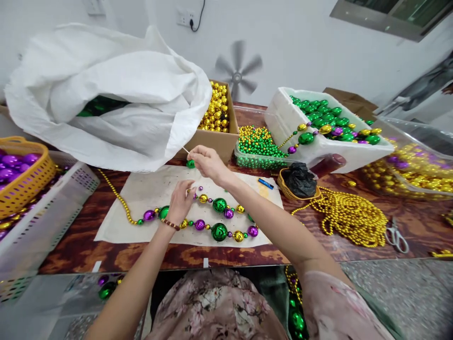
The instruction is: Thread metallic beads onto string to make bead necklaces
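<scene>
On the white cloth (120,222) lies a looped bead strand with shiny green, purple and gold beads, including a large green bead (219,232). My left hand (180,204), wearing a brown bead bracelet (170,224), is closed at the upper left of the loop, its fingertips around a small purple bead end of the strand. Above it, my right hand (207,162) pinches a thin white thread-like piece (186,150) beside the sack's lower edge. A green bead (190,164) sits just left of the right fingers. A gold bead chain (118,198) runs leftward from the strand.
A white sack (141,94) bulges at back left. Behind stand a box of gold beads (217,106), a tub of small beads (260,146) and a foam box (339,153). Right are a small basket (283,185), gold chains (347,217) and scissors (397,236). A fan (237,78) spins behind.
</scene>
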Tool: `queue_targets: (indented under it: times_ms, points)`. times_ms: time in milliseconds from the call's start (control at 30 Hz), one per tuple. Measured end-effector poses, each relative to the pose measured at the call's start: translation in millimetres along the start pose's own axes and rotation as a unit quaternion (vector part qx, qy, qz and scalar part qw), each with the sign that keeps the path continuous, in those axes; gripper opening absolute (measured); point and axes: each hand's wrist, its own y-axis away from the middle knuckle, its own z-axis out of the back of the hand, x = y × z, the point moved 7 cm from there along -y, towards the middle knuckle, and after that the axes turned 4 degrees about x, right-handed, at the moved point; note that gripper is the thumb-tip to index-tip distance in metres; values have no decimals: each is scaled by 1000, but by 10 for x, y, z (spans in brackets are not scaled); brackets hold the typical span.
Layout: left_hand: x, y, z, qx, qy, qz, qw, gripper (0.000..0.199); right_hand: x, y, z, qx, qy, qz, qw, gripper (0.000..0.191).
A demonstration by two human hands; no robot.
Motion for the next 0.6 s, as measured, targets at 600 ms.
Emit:
queue_targets:
  times_ms: [600]
  points:
    - [-29, 223, -1297, 401, -369, -126, 829, 49, -556, -71, 395, 8, -17, -8, 1000, 11]
